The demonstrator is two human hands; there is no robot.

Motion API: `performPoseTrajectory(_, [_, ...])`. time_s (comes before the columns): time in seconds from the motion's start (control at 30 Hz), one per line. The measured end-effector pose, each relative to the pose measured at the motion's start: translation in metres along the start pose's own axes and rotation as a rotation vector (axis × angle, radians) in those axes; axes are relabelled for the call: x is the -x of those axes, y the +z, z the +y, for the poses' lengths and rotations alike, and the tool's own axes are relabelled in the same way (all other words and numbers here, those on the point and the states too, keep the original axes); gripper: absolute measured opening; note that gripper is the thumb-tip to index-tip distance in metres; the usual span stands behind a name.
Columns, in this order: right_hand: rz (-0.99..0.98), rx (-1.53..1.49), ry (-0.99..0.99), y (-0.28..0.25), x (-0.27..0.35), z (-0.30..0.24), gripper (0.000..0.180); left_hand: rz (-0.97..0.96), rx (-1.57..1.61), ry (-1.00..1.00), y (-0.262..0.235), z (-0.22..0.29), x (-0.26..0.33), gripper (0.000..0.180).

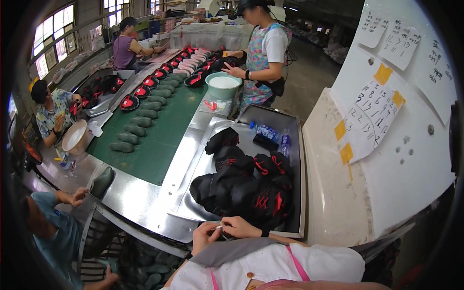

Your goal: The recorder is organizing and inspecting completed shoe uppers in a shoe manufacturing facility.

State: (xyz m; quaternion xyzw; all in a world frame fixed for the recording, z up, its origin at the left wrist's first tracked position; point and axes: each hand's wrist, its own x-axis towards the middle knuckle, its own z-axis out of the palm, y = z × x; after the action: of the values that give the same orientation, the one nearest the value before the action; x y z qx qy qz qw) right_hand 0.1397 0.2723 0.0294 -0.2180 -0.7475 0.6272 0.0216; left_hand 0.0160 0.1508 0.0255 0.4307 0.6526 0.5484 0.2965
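Close to my body, at the near edge of the metal tray, my left hand (205, 237) and my right hand (240, 227) meet with bent fingers. Between their fingertips is a small pale thing (219, 227), too small to name. Just beyond my hands lies a heap of black shoe uppers (232, 193) with red laces and red linings. One black upper (222, 140) rests at the heap's far left.
A green conveyor belt (164, 150) carries rows of grey-green shoe lasts (140, 121) and black-red uppers (129, 102). Plastic bottles (286, 140) stand in the tray's far right corner. Co-workers sit or stand around the belt; one works beside a pale green basin (223, 89). A white board (411, 96) rises at right.
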Motion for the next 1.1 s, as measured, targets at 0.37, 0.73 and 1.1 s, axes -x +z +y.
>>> performPoseTrajectory(0.37, [0.326,0.254,-0.333,-0.008,0.001,-0.015,0.011,-0.59,0.441,-0.284,-0.026,-0.016,-0.022,0.019])
performPoseTrajectory(0.73, [0.456,0.108,-0.487,-0.033,-0.013,-0.064,0.026,-0.286,0.621,-0.155,-0.016,0.038,-0.056,0.026])
performPoseTrajectory(1.1, [0.494,0.0,-0.452,-0.036,-0.01,-0.038,0.013,-0.376,0.753,-0.231,-0.012,0.027,-0.048,0.033])
